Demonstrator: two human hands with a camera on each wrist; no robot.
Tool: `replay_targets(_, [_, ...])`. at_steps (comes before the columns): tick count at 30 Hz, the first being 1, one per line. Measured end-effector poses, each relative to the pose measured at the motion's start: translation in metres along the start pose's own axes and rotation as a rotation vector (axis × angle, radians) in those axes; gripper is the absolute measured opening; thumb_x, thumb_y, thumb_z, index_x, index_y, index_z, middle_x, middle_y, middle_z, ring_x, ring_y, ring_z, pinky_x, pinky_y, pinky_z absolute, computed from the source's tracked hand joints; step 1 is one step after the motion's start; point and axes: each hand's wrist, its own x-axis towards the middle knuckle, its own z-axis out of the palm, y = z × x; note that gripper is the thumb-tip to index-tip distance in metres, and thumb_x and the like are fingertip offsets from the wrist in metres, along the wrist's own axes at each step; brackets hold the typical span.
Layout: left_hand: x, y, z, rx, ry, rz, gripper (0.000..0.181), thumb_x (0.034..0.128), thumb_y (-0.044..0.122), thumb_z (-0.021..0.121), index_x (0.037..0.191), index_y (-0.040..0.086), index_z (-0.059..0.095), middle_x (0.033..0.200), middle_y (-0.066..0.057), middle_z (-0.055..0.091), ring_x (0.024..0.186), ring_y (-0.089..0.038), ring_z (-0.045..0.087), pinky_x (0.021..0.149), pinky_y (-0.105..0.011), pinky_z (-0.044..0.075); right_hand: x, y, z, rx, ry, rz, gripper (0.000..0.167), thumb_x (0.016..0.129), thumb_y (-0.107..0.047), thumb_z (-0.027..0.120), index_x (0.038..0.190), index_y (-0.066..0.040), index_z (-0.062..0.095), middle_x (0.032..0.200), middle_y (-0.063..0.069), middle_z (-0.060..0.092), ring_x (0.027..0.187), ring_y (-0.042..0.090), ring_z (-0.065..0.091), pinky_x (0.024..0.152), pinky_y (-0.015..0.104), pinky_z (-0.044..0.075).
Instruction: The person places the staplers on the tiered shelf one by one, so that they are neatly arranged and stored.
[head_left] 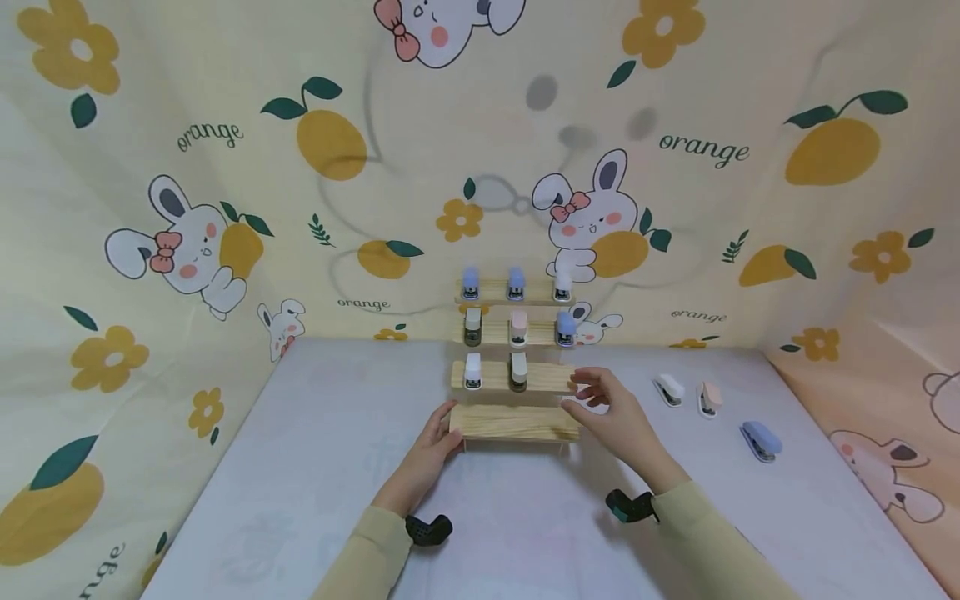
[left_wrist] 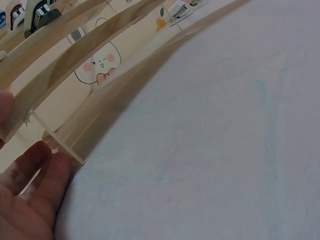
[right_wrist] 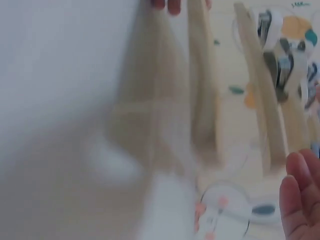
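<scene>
A tiered wooden display stand (head_left: 513, 422) stands mid-table with mini staplers on its shelves. My left hand (head_left: 429, 454) pinches the left end of the lowest shelf, which bears no stapler; in the left wrist view its fingers (left_wrist: 50, 170) are beside the clear support. My right hand (head_left: 617, 419) is at the stand's right side, fingers loosely bent and thumb apart, near the end of the second shelf from the bottom. That shelf carries a white stapler (head_left: 472, 371) and a dark stapler with a pale top (head_left: 518, 372). The right wrist view shows the right fingers (right_wrist: 296, 200) beside a shelf end.
Right of the stand lie a white stapler (head_left: 670, 389), a pale pink stapler (head_left: 708, 399) and a blue stapler (head_left: 761, 440) on the white table (head_left: 315, 500). The upper shelves hold blue, white, pink and dark staplers. A printed cloth (head_left: 450, 125) hangs behind.
</scene>
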Motion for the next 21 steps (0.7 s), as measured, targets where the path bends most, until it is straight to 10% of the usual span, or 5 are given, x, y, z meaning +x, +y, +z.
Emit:
replay_targets(8, [-0.002, 0.002, 0.001, -0.007, 0.004, 0.006, 0.055, 0.1018, 0.025, 0.049, 0.15, 0.037, 0.026, 0.157, -0.013, 0.024, 0.141, -0.026, 0.028, 0.115, -0.048, 0.018, -0.011, 0.04, -0.032, -0.079, 0.105, 0.086, 0.063, 0.086, -0.045, 0.07, 0.133, -0.011, 0.048, 0.124, 0.005, 0.057, 0.104, 0.021, 0.056, 0.086, 0.04, 0.047])
replay_targets(21, [0.001, -0.002, 0.001, -0.006, 0.0, -0.005, 0.054, 0.1025, 0.026, 0.048, 0.15, 0.038, 0.026, 0.158, -0.011, 0.023, 0.141, -0.026, 0.028, 0.114, -0.049, 0.02, -0.017, 0.075, -0.055, -0.075, 0.191, 0.297, 0.093, 0.083, -0.056, 0.069, 0.149, -0.004, 0.029, 0.15, 0.024, 0.027, 0.135, 0.047, 0.024, 0.101, 0.067, 0.027])
